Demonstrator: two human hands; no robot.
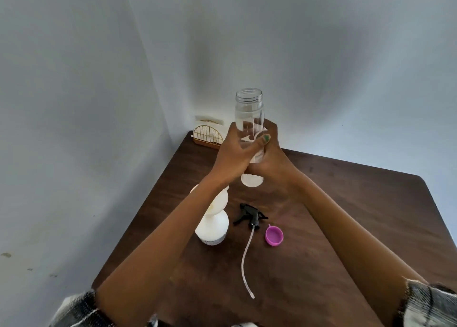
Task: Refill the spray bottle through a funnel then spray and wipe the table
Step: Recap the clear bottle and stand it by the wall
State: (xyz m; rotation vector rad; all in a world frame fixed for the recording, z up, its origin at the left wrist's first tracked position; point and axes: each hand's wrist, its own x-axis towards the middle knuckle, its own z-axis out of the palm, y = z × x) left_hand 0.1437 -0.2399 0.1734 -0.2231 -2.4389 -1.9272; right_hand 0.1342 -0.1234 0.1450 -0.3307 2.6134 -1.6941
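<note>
Your left hand (232,153) and right hand (270,153) both grip the open clear bottle (249,114) mid-frame; refilling is underway, so next tilt it over the funnel (220,199).

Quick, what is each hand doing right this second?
Left hand: fingers curled round the clear bottle, holding it upright above the table.
Right hand: also wrapped round the same bottle, lower down.
</note>
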